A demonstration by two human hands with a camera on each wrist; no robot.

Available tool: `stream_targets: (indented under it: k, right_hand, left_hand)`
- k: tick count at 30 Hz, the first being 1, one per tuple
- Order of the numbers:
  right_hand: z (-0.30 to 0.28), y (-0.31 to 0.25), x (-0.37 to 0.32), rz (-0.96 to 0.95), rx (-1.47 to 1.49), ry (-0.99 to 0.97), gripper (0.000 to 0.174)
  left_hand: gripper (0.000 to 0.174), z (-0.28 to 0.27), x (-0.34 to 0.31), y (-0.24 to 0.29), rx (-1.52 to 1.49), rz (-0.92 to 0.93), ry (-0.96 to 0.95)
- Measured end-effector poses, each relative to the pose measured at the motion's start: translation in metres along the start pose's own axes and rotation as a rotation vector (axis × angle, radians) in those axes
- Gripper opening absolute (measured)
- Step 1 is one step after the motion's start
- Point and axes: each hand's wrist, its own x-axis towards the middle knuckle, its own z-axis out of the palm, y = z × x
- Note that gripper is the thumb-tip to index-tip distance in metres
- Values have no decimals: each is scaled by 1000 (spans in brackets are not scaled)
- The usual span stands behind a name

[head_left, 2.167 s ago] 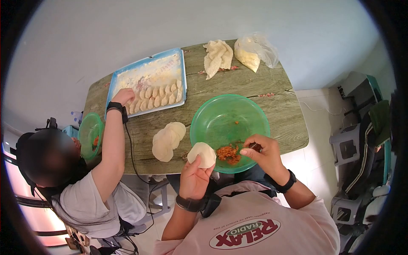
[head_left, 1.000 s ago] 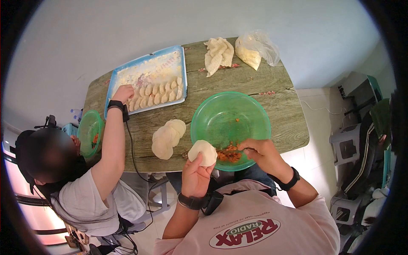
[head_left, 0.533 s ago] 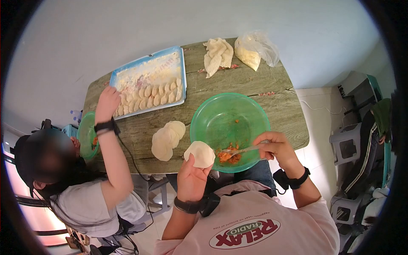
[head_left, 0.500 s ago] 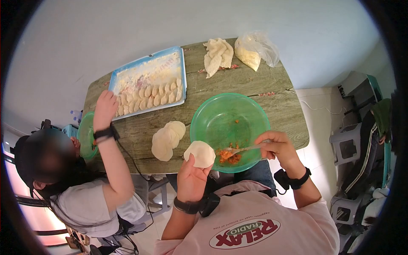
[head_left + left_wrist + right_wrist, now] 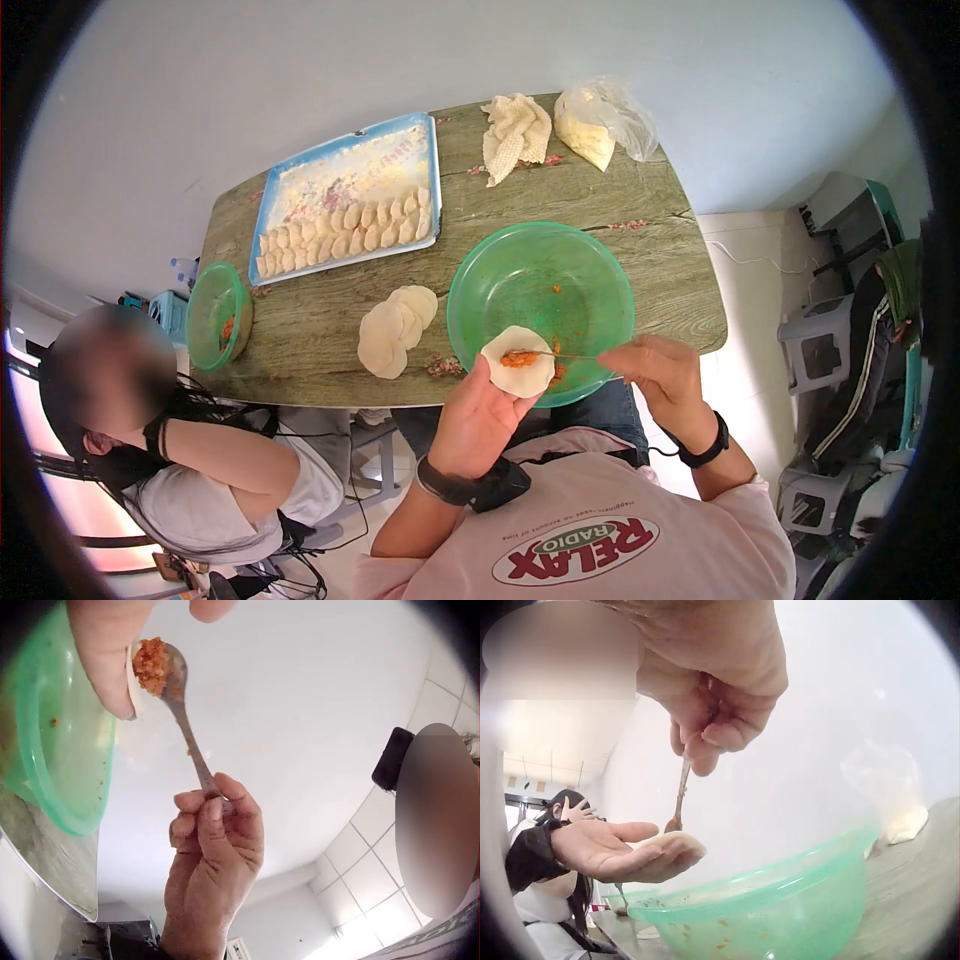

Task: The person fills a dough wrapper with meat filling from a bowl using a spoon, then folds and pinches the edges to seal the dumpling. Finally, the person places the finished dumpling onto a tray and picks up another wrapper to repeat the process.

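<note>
My left hand (image 5: 478,422) holds a round dumpling wrapper (image 5: 519,385) palm up over the near rim of the green basin (image 5: 541,237), the thumb by its edge. In the right wrist view the wrapper (image 5: 676,842) lies across the fingers. A metal spoon (image 5: 193,746) is pinched by its handle between the thumb and fingers of my right hand (image 5: 655,372). Its bowl is at the wrapper, carrying a lump of orange filling (image 5: 152,667). Little filling shows on the basin's bottom, partly hidden behind the wrapper.
Overlapping wrappers (image 5: 385,335) lie left of the basin. Beyond them, a blue-rimmed tray (image 5: 437,180) bears rows of dumplings (image 5: 345,228) and flour. A cloth (image 5: 516,135) and a plastic bag (image 5: 600,120) lie at the back. Another person (image 5: 230,470) sits at left by a smaller green basin (image 5: 207,290).
My right hand has scooped filling with the spoon and brought it to the wrapper. My left hand has shifted right, over the basin's rim. The other person's arm has drawn back from the tray.
</note>
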Motion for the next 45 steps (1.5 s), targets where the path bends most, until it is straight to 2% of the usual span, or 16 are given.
stream_targets:
  k: [1,4,8,17,20,22,23,25,26,28,29,34,38,40,44,45]
  right_hand:
    - [-2,-1,1,-139,-122,-24,31]
    - [-4,-6,0,-240,-177,6,33]
    - [-4,-5,0,-284,-166,-17,31]
    - [-1,-8,-1,-227,-144,-30,28]
    - [-1,-8,-4,-146,-76,-24,29]
    - [-3,3,-1,-19,-69,71,28]
    - [-3,9,3,-19,-70,72,28]
    - [-4,23,16,248,-107,126,27]
    - [-3,33,22,244,-108,128,27]
    - [-1,50,32,65,-259,191,21]
    - [-1,53,39,64,-258,191,21]
    - [2,75,53,-46,-542,18,14]
    - [-6,65,48,-42,-582,-114,18]
    - [-13,52,42,-37,-364,-292,20]
    - [-17,48,41,84,-256,-213,21]
    - [-18,51,41,54,-395,-165,19]
  left_hand:
    - [51,-2,0,0,-14,-12,-2]
    - [51,-6,-1,0,-33,-24,7]
    - [51,-6,-2,-1,-33,-25,13]
    - [50,-11,-3,-2,-34,-4,4]
    - [50,-15,-4,-2,-52,-4,4]
    - [51,-18,-5,-2,-62,18,28]
    - [51,-21,-5,-3,-71,42,57]
    - [50,-28,-7,-3,-60,45,74]
    - [50,-32,-8,-2,-49,52,90]
    - [49,-36,-9,-2,-64,57,96]
    - [49,-37,-10,-2,-81,57,104]
    - [48,-42,-10,-7,-124,62,135]
    - [48,-40,-11,-7,-116,68,128]
    - [47,-40,-11,-8,-116,58,130]
    - [47,-37,-10,-8,-92,62,124]
    - [47,-37,-11,-8,-91,62,125]
